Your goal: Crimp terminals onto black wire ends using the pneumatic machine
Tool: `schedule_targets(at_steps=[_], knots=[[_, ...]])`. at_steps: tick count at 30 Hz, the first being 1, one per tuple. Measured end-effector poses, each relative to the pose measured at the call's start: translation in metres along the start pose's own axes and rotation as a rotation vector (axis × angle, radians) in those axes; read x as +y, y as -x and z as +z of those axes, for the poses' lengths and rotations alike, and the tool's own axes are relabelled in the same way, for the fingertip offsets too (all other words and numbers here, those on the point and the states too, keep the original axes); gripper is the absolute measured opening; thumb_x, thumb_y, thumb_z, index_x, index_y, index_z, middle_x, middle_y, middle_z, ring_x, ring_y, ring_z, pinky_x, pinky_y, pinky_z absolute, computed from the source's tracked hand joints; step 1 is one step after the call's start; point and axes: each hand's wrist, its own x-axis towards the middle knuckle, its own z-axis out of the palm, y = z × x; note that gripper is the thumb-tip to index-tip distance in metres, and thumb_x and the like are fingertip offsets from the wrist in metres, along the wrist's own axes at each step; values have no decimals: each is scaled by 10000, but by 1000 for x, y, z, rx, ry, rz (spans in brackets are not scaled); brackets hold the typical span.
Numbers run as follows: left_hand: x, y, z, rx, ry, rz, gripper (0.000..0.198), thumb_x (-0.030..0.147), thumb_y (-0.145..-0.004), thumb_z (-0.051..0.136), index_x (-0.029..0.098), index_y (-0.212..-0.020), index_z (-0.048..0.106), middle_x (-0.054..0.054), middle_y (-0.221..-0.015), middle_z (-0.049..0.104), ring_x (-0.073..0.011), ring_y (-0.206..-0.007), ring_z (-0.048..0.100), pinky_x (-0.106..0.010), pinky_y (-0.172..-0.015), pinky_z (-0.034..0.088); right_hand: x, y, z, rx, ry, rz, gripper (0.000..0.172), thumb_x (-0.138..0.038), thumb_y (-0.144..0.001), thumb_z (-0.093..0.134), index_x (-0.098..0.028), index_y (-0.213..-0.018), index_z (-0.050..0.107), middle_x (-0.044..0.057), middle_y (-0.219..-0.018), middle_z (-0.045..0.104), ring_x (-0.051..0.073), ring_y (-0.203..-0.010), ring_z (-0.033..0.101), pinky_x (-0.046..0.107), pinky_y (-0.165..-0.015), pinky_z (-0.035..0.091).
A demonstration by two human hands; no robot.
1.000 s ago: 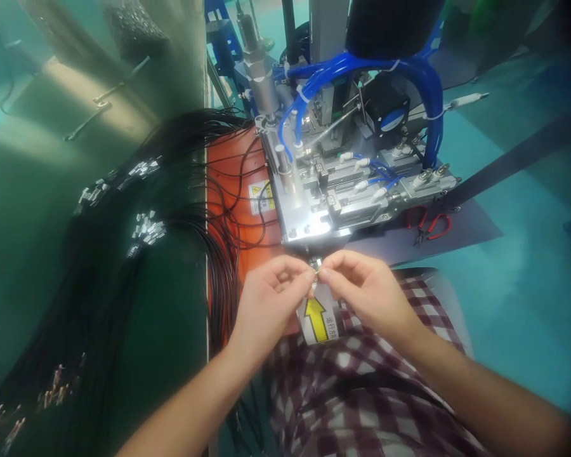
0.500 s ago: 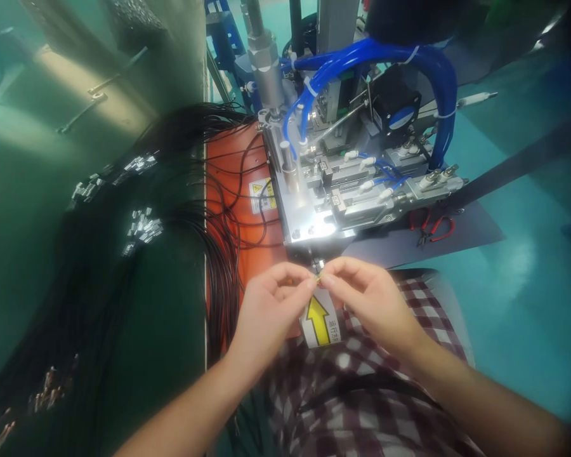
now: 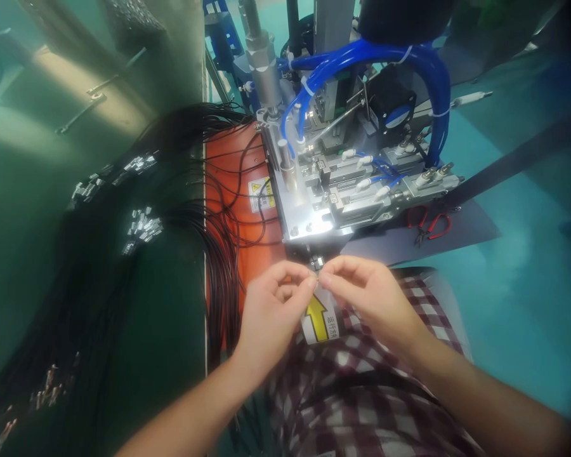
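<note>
**Workbench before a pneumatic fixture: two hands meet on one small part**

Green bench surface fills the left of the view. Far left of the grip lie metal-tipped cable ends, their black cables running across an orange plate towards the hands. The left hand and right hand meet fingertip to fingertip, and each thumb and forefinger is closed on a small metal part. The part is held just in front of the fixture and directly above a yellow arrow label. Red-handled pliers lie to the right of the grip, beyond the right hand. Judging by the many tipped ends at left, much is finished. The pinched part appears not yet seated in the fixture.
</note>
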Motion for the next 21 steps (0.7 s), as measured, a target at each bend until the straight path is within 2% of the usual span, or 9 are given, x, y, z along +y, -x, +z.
schedule_targets(at_steps=[9,16,19,21], knots=[[2,0,1,-50,180,-20,183,331,-778,706,193,-767,586,124,-408,305,-21,-343,280,-118,-356,315,7,2,-2,-43,-111,67,199,-318,-711,735,-141,-763,661,-69,-504,479,70,-483,387,209,-481,315],[0,1,3,-28,185,2,187,332,-779,708,184,-767,593,119,-411,314,-20,-362,262,-113,-363,298,9,1,-2,-51,-129,64,177,-310,-729,715,-144,-743,655,-73,-492,459,69,-480,375,215,-494,310],[-1,1,2,-28,143,8,177,333,-793,690,185,-779,596,112,-423,328,-26,-382,264,-116,-366,280,9,5,0,2,-12,-49,133,-281,-772,665,-161,-725,628,-63,-519,465,80,-489,390,226,-495,321],[-2,0,1,-35,113,1,179,334,-797,685,183,-773,592,108,-432,333,-28,-393,264,-117,-369,267,8,9,0,85,176,-266,107,-240,-791,633,-170,-710,615,-34,-601,524,95,-535,437,246,-535,353]])
